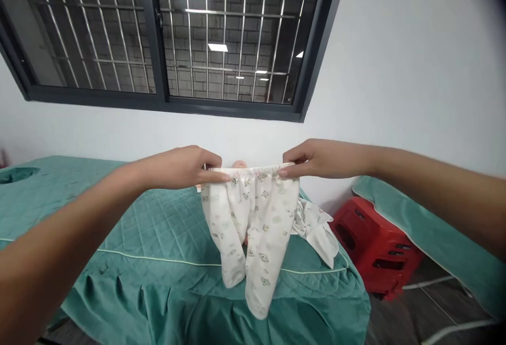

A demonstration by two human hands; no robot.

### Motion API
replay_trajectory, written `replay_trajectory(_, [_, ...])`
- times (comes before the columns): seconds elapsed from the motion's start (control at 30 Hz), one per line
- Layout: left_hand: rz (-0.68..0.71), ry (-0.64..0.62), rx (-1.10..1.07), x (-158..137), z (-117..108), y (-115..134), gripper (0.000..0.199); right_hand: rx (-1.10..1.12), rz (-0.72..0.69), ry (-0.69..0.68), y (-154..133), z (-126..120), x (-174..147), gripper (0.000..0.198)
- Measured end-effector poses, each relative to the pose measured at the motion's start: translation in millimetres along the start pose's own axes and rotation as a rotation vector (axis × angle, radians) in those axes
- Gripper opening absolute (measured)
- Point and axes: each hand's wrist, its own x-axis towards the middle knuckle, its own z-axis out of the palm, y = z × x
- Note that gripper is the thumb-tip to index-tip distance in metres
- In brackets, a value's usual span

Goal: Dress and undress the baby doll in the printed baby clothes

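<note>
A pair of white baby pants with a small printed pattern hangs upright in front of me, its legs dangling downward. My left hand pinches one end of the elastic waistband. At the other end, my right hand grips the band between thumb and fingers, so it is stretched level. Behind the pants lies something skin-coloured, perhaps a doll; only small bits show and most of it is hidden. To the right, a crumpled white printed garment rests on the bed.
A bed with a green quilted cover stands against the white wall, under a barred window. Red plastic stools stand at its right end, beside another green-covered surface. Pale cables run near the floor.
</note>
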Motion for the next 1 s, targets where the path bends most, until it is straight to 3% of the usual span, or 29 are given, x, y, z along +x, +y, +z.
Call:
replay_trajectory(0.1, [-0.063, 0.293, -0.102, 5.2, 6.1, -0.3, 0.041, 0.209, 0.04, 0.048, -5.2, 13.9, 6.2, 0.046])
replay_trajectory(0.17, [-0.081, 0.53, -0.241, 11.5, 12.2, 6.2, 0.038, 0.429, -0.037, 0.116, -18.1, 23.8, 13.2, 0.042])
replay_trajectory(0.23, [-0.04, 0.668, -0.435, 18.0, 21.8, 14.6, 0.034, 0.616, -0.146, 0.135, -33.0, 32.5, 20.8, 0.038])
replay_trajectory(0.3, [0.047, 0.683, -0.607, 23.6, 36.5, 20.7, 0.035, 0.72, -0.238, 0.127, -44.6, 39.9, 27.8, 0.034])
replay_trajectory(0.4, [0.125, 0.651, -0.749, 29.9, 67.7, 19.3, 0.059, 0.727, -0.274, 0.106, -48.1, 51.5, 35.5, 0.033])
replay_trajectory(0.57, [0.002, 0.624, -0.784, 35.5, 114.9, -6.7, 0.035, 0.599, -0.194, 0.071, -24.7, 75.1, 41.6, 0.044])
replay_trajectory(0.73, [-0.078, 0.709, -0.693, 44.2, 130.5, -32.3, 0.034, 0.576, -0.149, 0.093, 5.2, 95.0, 53.6, 0.043])
replay_trajectory(0.87, [-0.133, 0.79, -0.549, 63.5, 147.6, -66.8, 0.035, 0.527, -0.027, 0.142, 50.7, 125.7, 74.4, 0.043])
replay_trajectory(1.0, [-0.35, 0.738, -0.455, 85.8, 191.5, -113.2, 0.047, 0.421, 0.182, 0.212, 126.2, 181.8, 104.8, 0.052])
